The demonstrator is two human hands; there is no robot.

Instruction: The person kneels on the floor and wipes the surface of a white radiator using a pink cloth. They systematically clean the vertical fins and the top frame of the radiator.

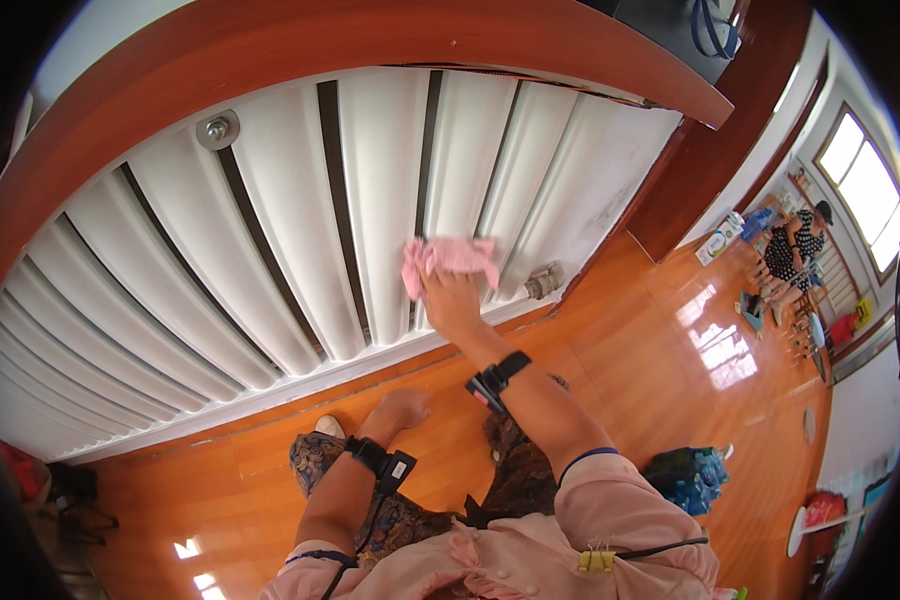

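My right hand [450, 300] is shut on a pink cloth [457, 259]. It presses the cloth against the lower part of a white column radiator [379, 210], toward the radiator's right end. Close by, on the right, a metal pipe valve [544, 281] sits low at the radiator's end. My left hand [401, 409] hangs over the floor in front of the radiator, above my legs, with nothing in it. Its fingers are loosely spread and partly blurred. Each wrist wears a black strap with a small device.
A reddish-brown wooden sill [420, 34] overhangs the radiator. Glossy orange wood flooring [622, 330] reflects window light. A blue-green bag [690, 478] lies behind me on the right. Farther off, a person [795, 247] sits near a window. A black stool [79, 491] stands at far left.
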